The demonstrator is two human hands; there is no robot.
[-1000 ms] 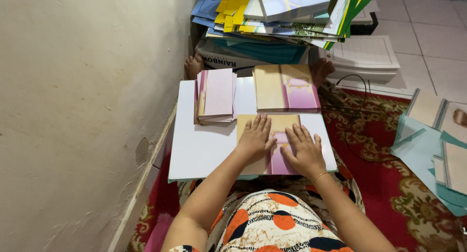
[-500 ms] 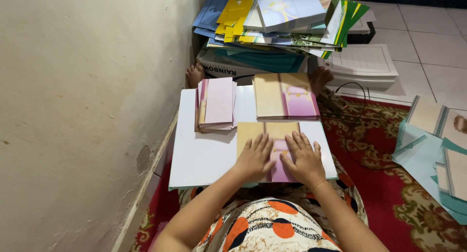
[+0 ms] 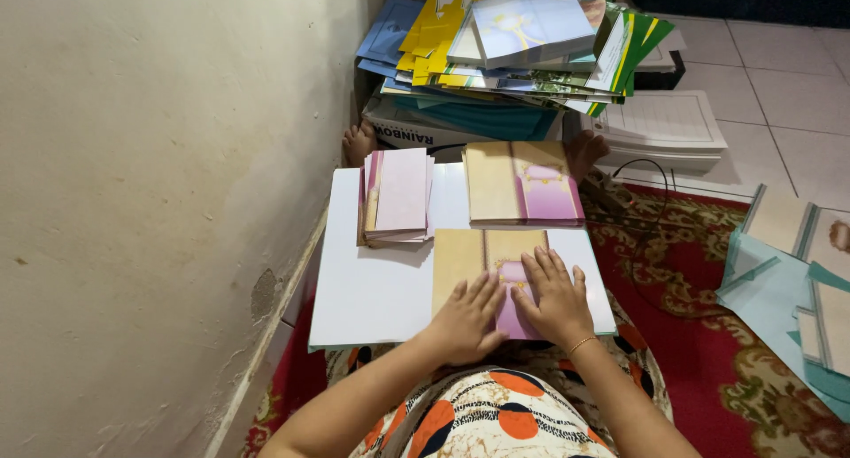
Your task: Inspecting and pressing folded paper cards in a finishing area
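Both hands lie spread flat on a tan-and-pink card: left hand at seven o'clock, right hand at five.

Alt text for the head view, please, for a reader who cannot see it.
Both hands, left hand and right hand, press flat on a tan and pink folded card lying on a white board across the person's lap. Farther along the board sit a stack of pink cards and a stack of tan and pink cards.
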